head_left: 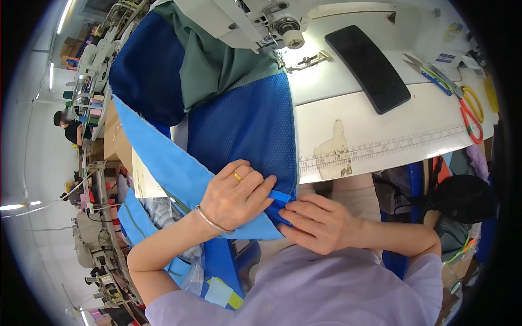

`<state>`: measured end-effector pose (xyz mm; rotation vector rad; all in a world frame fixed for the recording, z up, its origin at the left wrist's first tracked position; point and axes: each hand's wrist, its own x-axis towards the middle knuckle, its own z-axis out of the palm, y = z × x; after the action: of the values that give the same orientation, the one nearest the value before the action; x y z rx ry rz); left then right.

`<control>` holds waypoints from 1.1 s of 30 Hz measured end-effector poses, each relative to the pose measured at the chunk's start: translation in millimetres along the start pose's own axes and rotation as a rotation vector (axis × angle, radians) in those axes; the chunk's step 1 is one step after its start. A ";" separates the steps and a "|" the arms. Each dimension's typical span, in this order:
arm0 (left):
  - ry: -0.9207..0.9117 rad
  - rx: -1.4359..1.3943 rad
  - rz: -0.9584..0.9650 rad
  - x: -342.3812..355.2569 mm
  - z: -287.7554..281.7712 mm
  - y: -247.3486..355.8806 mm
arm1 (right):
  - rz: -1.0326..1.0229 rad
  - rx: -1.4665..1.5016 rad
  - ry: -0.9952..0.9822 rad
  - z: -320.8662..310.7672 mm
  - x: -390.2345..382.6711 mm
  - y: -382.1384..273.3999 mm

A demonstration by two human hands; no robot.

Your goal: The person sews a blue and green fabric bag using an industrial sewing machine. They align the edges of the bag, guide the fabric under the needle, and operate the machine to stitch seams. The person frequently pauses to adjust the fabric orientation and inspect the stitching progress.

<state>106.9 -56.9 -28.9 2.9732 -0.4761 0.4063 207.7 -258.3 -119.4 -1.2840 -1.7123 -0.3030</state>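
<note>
Head view: ruler scale (391, 142) printed on the surface (321, 114); left hand (235, 196) and right hand (319, 224), knuckles up, seemingly pinch blue fabric (239, 130).

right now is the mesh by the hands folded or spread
Mostly spread: the mesh shows one broad face beyond the left hand; under the hand, cannot tell.
</note>
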 end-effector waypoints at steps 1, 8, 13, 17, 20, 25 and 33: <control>0.001 0.000 0.011 -0.1 0.4 0.6 | 0.029 -0.042 0.008 -2.3 0.1 2.0; -0.028 0.063 0.083 -1.7 1.4 1.3 | 0.123 -0.281 0.053 -7.3 15.0 28.1; -0.174 -0.078 0.062 19.5 -17.3 -4.3 | 0.052 -0.223 -0.052 -7.4 12.9 34.0; 0.048 -0.037 -0.052 55.5 -9.1 -43.6 | 0.018 -0.217 -0.126 -13.6 21.2 34.4; 0.146 0.035 -0.184 70.2 23.4 -78.0 | 0.007 -0.218 -0.193 -19.5 27.6 36.4; 0.118 0.013 -0.284 66.0 45.5 -93.6 | -0.019 -0.228 -0.228 -21.6 30.6 39.6; 0.057 -0.035 -0.271 67.6 44.7 -99.4 | -0.067 -0.242 -0.320 -32.1 37.6 43.8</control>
<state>211.5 11.0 -59.0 2.9255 -0.0715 0.4463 261.5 -238.1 -86.9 -1.5166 -2.0394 -0.3686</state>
